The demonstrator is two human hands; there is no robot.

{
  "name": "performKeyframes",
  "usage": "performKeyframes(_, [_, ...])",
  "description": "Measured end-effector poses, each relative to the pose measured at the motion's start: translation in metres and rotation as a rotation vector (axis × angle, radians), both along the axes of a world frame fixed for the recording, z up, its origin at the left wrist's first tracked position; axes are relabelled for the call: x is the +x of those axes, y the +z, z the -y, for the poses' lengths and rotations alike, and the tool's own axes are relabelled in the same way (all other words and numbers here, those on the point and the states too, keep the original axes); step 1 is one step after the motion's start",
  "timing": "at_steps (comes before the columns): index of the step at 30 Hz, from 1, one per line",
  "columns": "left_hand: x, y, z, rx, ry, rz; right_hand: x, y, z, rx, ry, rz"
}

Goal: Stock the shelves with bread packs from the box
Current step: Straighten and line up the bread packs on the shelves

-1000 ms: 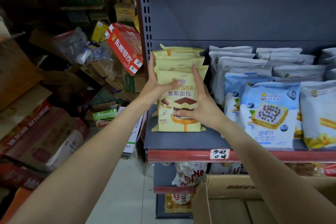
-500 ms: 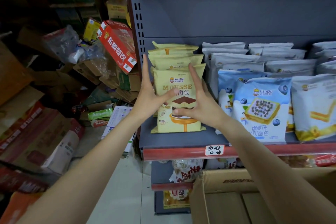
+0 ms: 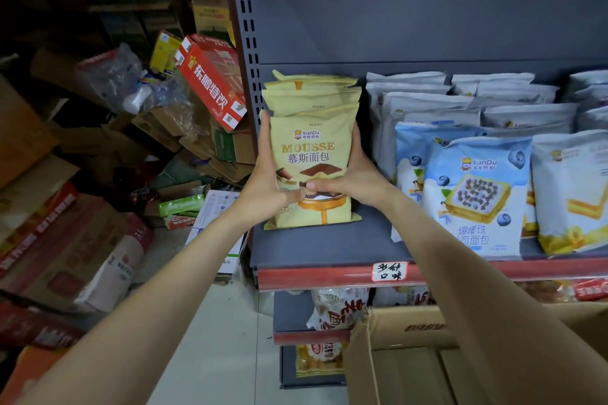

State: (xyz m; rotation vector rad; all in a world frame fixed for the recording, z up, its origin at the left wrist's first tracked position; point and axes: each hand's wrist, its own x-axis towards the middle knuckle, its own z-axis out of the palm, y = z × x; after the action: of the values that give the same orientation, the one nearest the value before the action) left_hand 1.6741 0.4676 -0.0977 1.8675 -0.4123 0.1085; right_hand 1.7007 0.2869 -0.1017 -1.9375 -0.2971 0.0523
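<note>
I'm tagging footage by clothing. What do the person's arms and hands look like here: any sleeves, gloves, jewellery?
Both forearms are bare for the whole length in view, with no sleeve edge showing. The left hand and right hand wear no gloves, and no rings, watch, bracelet or markings are visible. The one thumbnail in view looks short and plain.

Matt yellow plastic film on the mousse bread pack (image 3: 312, 154), lightly creased; slightly glossier, crinkled film on the blue bread packs (image 3: 473, 194). Smooth, matt grey painted metal for the shelf (image 3: 329, 246), with a shiny red price strip (image 3: 329, 276). Rough, dull brown corrugated cardboard for the box (image 3: 404, 329), torn along one edge
</note>
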Motion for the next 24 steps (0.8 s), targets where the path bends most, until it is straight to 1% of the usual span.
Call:
performKeyframes(5, [0.000,0.000,-0.001,-0.010,0.004,0.005,0.006,-0.002,-0.001,0.010,0.041,-0.025])
performKeyframes(9, [-0.001,-0.002,-0.008,-0.058,-0.010,-0.005,0.000,0.002,-0.014,-0.003,0.046,-0.040])
performKeyframes(11, [0.000,-0.003,-0.010,-0.048,-0.035,-0.013,-0.011,0.006,-0.017,0.066,0.000,-0.024])
performKeyframes(12, [0.001,-0.003,-0.008,-0.036,-0.037,-0.011,-0.020,0.010,-0.016,0.088,-0.048,0.010])
performKeyframes(13, [0.002,-0.002,-0.006,-0.026,-0.031,-0.010,-0.029,0.016,-0.014,0.067,-0.113,0.073])
performKeyframes(16, [0.002,0.002,0.000,-0.017,0.004,-0.016,-0.040,0.049,-0.002,-0.183,-0.279,0.371])
performKeyframes(17, [0.002,0.003,0.002,-0.002,-0.001,-0.013,-0.034,0.060,0.001,-0.223,-0.287,0.445])
performKeyframes(18, [0.002,0.003,0.002,0.023,0.006,-0.008,-0.023,0.071,0.002,-0.253,-0.274,0.478])
performKeyframes(20, [0.001,0.004,0.004,0.087,0.056,0.000,0.008,0.088,0.000,-0.372,-0.229,0.464])
performKeyframes(22, [0.000,0.004,0.005,0.118,0.083,0.004,0.036,0.096,-0.004,-0.536,-0.150,0.353])
performKeyframes(24, [0.001,0.003,0.005,0.123,0.091,0.001,0.058,0.099,-0.007,-0.642,-0.078,0.249])
